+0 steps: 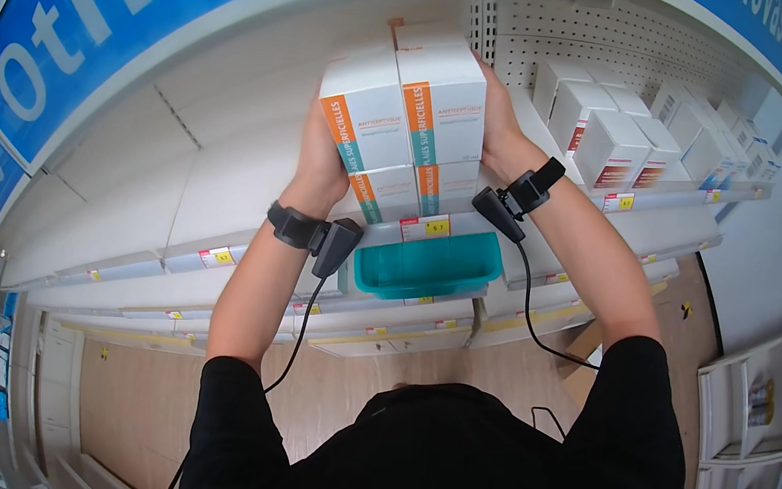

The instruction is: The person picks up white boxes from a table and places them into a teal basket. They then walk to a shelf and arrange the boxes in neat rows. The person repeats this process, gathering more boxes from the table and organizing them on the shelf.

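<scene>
Two white medicine cartons with orange and teal bands, an upper left carton (376, 140) and an upper right carton (454, 129), sit side by side on top of a lower left carton (394, 196) and a lower right carton (454, 187) of the same kind. More cartons seem to stand behind them. My left hand (323, 162) presses the left side of this block, and my right hand (501, 124) presses its right side. Most of the fingers are hidden behind the cartons. Below the shelf edge, a teal plastic bin (426, 265) sticks out from a lower shelf.
Other white cartons (609, 152) stand farther right on the shelf, before a perforated back panel (559, 31). A blue sign (124, 0) overhangs the shelf at upper left. Price tags (428, 227) line the shelf edges. Cables (530, 326) run from devices strapped to both wrists.
</scene>
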Available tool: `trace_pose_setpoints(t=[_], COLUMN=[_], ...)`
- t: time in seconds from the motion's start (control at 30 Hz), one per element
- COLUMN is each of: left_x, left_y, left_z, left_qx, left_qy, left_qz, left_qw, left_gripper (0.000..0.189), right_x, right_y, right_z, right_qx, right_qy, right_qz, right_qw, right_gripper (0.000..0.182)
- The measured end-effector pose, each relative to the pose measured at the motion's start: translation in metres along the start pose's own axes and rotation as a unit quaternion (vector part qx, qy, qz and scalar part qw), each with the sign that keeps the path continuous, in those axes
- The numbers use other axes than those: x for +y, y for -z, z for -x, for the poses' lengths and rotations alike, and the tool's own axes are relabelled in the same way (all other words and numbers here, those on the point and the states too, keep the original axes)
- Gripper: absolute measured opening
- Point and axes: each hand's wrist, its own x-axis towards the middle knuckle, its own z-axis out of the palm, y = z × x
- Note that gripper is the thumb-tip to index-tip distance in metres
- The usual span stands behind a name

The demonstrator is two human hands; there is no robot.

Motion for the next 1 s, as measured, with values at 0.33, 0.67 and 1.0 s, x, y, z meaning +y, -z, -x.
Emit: trace_pose_setpoints(t=[0.33, 0.67, 1.0], left_x=[0.001, -0.008, -0.011], left_y=[-0.002, 0.003, -0.002], left_z=[0.006, 0.009, 0.012], left_qx=[0.014, 0.027, 0.017], left_qy=[0.018, 0.048, 0.056], left_qz=[-0.025, 0.000, -0.003], left_qw=[0.999, 0.999, 0.998], left_gripper=[0.052, 0.055, 0.058], right_x=[0.008, 0.041, 0.020], right_y=[0.001, 0.039, 0.003], right_z=[-0.002, -0.019, 0.014], right_qx=[0.026, 0.101, 0.059], right_qy=[0.012, -0.023, -0.056], right_qz=[0.009, 0.007, -0.059], right_qw=[1.000, 0.995, 0.995], right_gripper=[0.052, 0.051, 0.046])
